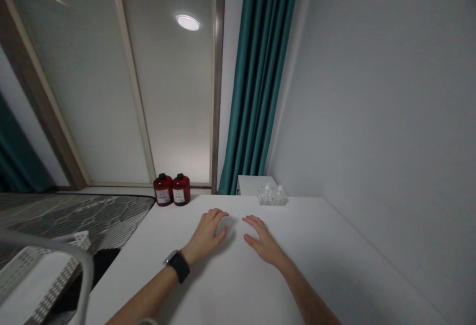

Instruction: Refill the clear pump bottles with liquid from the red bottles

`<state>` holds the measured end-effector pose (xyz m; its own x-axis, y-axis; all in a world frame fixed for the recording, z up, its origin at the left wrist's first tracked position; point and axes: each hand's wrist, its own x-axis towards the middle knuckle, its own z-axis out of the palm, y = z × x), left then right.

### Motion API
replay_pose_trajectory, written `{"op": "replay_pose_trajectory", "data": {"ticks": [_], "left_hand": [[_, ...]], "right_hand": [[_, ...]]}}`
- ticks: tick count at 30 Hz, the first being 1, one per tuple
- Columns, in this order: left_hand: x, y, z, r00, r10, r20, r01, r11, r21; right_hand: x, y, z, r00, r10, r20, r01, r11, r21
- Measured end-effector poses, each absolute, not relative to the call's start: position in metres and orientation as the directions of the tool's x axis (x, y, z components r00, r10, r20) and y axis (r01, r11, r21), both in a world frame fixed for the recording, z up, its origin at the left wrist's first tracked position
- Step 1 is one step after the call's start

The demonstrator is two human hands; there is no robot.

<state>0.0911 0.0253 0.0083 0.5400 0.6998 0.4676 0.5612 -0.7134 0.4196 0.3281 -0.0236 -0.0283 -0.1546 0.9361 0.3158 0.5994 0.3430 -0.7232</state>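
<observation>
My left hand [208,233] lies palm down on the white table [334,255], fingers stretched out and slightly curved, holding nothing. A black watch [178,265] is on that wrist. My right hand [262,240] rests flat beside it, a small gap between the two, fingers spread and empty. Both hands point toward the table's far edge. Two dark red bottles [171,189] with black caps stand beyond the left hand, off the far left corner.
A clear container [272,195] with small bottles sits at the table's far edge, a white box [255,184] behind it. Teal curtain [260,82] hangs at the back. A white perforated basket [40,265] and a patterned mat [74,216] lie left.
</observation>
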Motion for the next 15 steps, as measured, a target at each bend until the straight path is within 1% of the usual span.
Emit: {"op": "replay_pose_trajectory", "data": {"ticks": [7,10,13,15], "left_hand": [[0.053,-0.01,0.001,0.525,0.717,0.459,0.602,-0.694,0.395],[0.046,-0.013,-0.007,0.521,0.707,0.477,0.635,-0.695,0.338],[0.044,-0.009,-0.014,0.542,0.697,0.47,0.666,-0.697,0.266],[0.045,-0.005,-0.016,0.557,0.688,0.465,0.67,-0.703,0.239]], "right_hand": [[0.267,-0.034,-0.021,-0.225,0.909,0.351,0.559,0.415,-0.718],[0.252,-0.037,-0.024,-0.182,0.905,0.384,0.547,0.418,-0.725],[0.245,-0.04,-0.03,-0.127,0.903,0.41,0.547,0.409,-0.731],[0.244,-0.041,-0.033,-0.105,0.901,0.421,0.55,0.406,-0.73]]}}
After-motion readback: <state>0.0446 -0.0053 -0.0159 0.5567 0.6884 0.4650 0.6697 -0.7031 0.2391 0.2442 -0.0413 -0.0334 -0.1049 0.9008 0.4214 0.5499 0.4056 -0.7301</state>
